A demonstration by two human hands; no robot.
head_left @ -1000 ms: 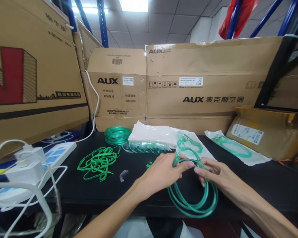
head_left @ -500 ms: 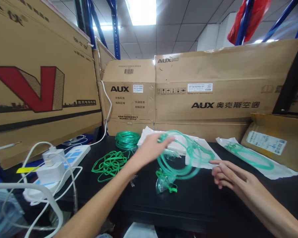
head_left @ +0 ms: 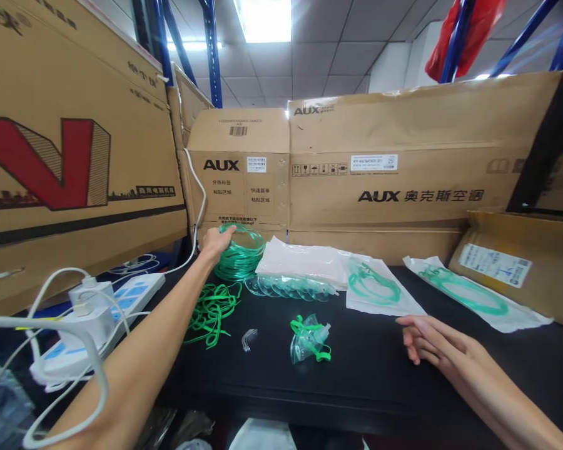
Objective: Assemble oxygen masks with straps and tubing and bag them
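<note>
My left hand (head_left: 217, 240) reaches to the back left of the black table (head_left: 385, 381) and rests its fingers on the top coil of a stack of green tubing coils (head_left: 241, 256); its grip is closed around the coil's edge. My right hand (head_left: 429, 344) lies flat and open on the table at the right, holding nothing. A clear oxygen mask with a green strap (head_left: 308, 340) lies between the two hands. A row of clear masks (head_left: 288, 287) sits behind it.
A tangle of green elastic straps (head_left: 211, 307) and small metal clips (head_left: 248, 339) lie left of centre. White bags with green tubing (head_left: 380, 287) (head_left: 469, 294) lie at the right. A power strip with chargers (head_left: 98, 312) sits left. Cardboard boxes (head_left: 380, 181) wall the back.
My left hand carried the green tubing coil from the middle of the table to the stack at the back left. The mask stays on the table. My right hand let go and rests open.
</note>
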